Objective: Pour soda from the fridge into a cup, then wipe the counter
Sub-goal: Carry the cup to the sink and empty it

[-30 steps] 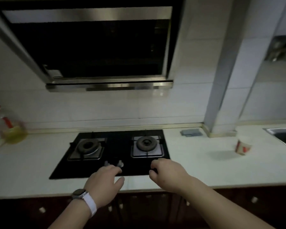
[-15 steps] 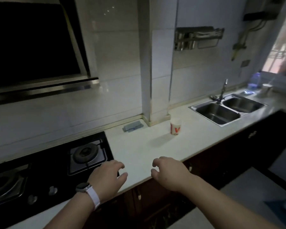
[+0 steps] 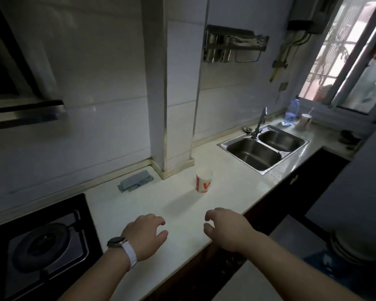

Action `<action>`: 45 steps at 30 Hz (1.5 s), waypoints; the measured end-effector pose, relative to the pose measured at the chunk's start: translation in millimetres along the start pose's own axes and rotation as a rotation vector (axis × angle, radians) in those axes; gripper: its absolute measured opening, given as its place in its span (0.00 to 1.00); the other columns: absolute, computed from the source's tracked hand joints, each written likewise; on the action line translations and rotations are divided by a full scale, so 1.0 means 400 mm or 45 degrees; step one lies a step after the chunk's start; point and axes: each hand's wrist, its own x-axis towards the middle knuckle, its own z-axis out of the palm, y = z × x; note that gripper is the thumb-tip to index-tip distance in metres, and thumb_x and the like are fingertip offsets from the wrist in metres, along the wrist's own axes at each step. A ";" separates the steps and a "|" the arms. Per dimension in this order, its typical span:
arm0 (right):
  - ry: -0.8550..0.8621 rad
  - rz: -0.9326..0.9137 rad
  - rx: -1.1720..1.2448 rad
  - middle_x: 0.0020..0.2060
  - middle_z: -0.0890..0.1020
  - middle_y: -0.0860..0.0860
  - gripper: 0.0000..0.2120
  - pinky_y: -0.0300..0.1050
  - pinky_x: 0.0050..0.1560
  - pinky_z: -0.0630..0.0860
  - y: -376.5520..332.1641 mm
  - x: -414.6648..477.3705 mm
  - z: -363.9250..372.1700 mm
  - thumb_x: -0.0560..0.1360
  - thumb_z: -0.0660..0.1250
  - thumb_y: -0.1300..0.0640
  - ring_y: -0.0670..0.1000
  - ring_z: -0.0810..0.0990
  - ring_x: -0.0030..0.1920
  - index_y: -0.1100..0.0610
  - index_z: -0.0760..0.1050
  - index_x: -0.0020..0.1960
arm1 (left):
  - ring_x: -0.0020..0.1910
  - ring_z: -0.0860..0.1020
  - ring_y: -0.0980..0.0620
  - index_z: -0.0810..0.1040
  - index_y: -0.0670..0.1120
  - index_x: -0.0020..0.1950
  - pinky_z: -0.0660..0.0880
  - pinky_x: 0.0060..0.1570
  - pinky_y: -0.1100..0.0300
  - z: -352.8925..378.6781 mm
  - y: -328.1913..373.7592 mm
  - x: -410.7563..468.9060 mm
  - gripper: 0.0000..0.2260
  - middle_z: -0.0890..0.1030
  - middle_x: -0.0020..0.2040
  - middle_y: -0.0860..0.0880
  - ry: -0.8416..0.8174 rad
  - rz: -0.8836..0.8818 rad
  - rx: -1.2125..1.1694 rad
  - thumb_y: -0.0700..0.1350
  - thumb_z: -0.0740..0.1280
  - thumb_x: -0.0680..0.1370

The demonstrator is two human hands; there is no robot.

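A white paper cup with red print stands upright on the pale counter, just right of the tiled column. A folded grey-blue cloth lies against the wall to the cup's left. My left hand, a watch on its wrist, hovers over the counter's near part with loosely curled fingers and holds nothing. My right hand hangs over the counter's front edge, also loosely curled and holding nothing. Both hands are well short of the cup. No fridge or soda is in view.
A gas hob sits at the left under a range hood. A double steel sink with a tap lies at the right. Beyond it stand a plastic bottle and a cup by the window. Dark cabinets run below.
My view has swung right from the hob to the cup and sink. Both hands have stayed in front of me, empty and in the same loose pose.
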 end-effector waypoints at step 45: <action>-0.539 0.583 1.054 0.54 0.78 0.51 0.21 0.44 0.52 0.75 0.589 0.837 0.279 0.78 0.62 0.51 0.51 0.78 0.52 0.54 0.68 0.70 | 0.65 0.72 0.53 0.61 0.55 0.72 0.71 0.57 0.67 0.294 0.134 0.906 0.40 0.72 0.67 0.53 -0.196 -0.491 -0.919 0.53 0.78 0.66</action>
